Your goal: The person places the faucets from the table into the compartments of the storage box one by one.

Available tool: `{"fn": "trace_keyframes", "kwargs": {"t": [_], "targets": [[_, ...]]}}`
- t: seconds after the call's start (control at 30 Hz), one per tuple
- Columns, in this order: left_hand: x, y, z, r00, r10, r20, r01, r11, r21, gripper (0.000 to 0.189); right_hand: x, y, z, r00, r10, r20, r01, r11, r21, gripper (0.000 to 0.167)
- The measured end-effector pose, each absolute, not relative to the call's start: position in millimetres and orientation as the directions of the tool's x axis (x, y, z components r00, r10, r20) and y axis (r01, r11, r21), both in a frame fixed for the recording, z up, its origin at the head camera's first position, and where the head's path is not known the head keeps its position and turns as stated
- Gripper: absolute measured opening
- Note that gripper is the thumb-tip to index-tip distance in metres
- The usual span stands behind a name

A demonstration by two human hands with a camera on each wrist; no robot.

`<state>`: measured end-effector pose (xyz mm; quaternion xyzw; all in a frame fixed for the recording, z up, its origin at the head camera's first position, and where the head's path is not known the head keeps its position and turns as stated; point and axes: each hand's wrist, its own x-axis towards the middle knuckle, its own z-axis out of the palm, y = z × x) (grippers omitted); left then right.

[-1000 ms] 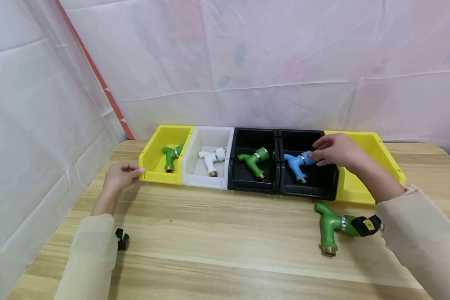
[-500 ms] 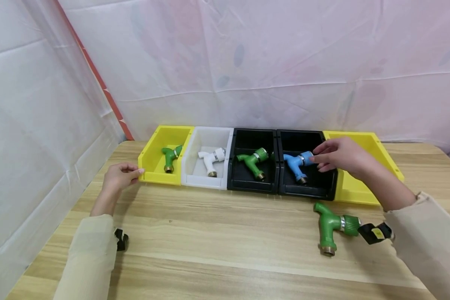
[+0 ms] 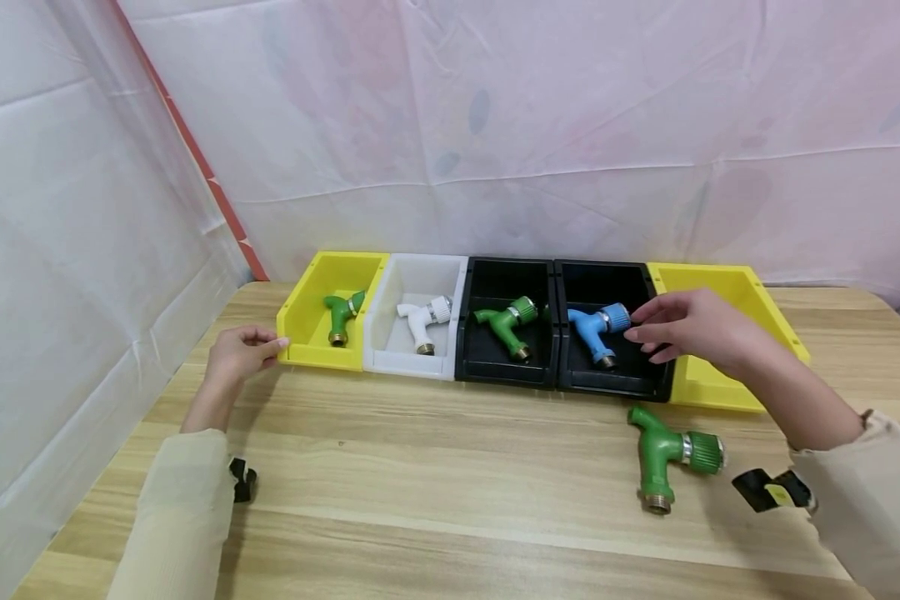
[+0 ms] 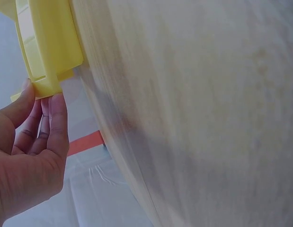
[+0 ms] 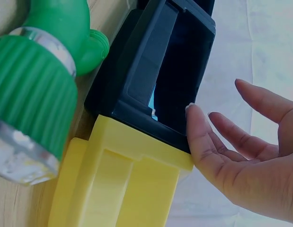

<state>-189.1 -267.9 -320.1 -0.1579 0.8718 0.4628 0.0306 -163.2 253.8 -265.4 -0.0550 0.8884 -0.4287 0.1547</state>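
Note:
My left hand (image 3: 242, 354) pinches the front corner of the leftmost yellow bin (image 3: 322, 357); in the left wrist view, thumb and fingers (image 4: 58, 124) lie on either side of that corner. Over the right side of the right-hand black bin (image 3: 618, 385) hovers my right hand (image 3: 697, 329), fingers loosely spread and holding nothing. Just left of its fingertips, a blue tap (image 3: 591, 332) lies in that bin. On the table in front of the bins is a larger green tap (image 3: 658, 458), seen close up in the right wrist view (image 5: 35, 90).
A small green tap (image 3: 339, 318), a white tap (image 3: 420, 323) and another green tap (image 3: 506, 329) lie in the yellow, white (image 3: 408, 364) and left black bins. The rightmost yellow bin (image 3: 720, 392) is partly behind my right arm. Cloth (image 3: 457, 125) hangs behind.
My right hand has drawn back to the right and slightly nearer, away from the blue tap, which stays in the black bin. My left hand has stayed put.

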Motion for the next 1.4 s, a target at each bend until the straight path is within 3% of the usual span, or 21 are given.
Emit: {"fn": "trace_keyframes", "kwargs": {"t": [0.43, 1.2, 1.4], "targets": [[-190, -268, -320, -0.949, -0.247, -0.196, -0.302, 0.532, 0.791, 0.032, -151, 264, -266, -0.946, -0.253, -0.203, -0.005, 0.639, -0.769, 0.05], [-188, -269, -322, -0.956, -0.229, -0.181, -0.279, 0.531, 0.8, 0.034, -121, 299, -283, -0.943, -0.295, -0.152, -0.07, 0.624, -0.778, 0.036], [-189, -269, -322, -0.956, -0.231, -0.179, -0.278, 0.529, 0.802, 0.033, -115, 307, -290, -0.925, -0.327, -0.192, -0.075, 0.654, -0.753, 0.035]]}}
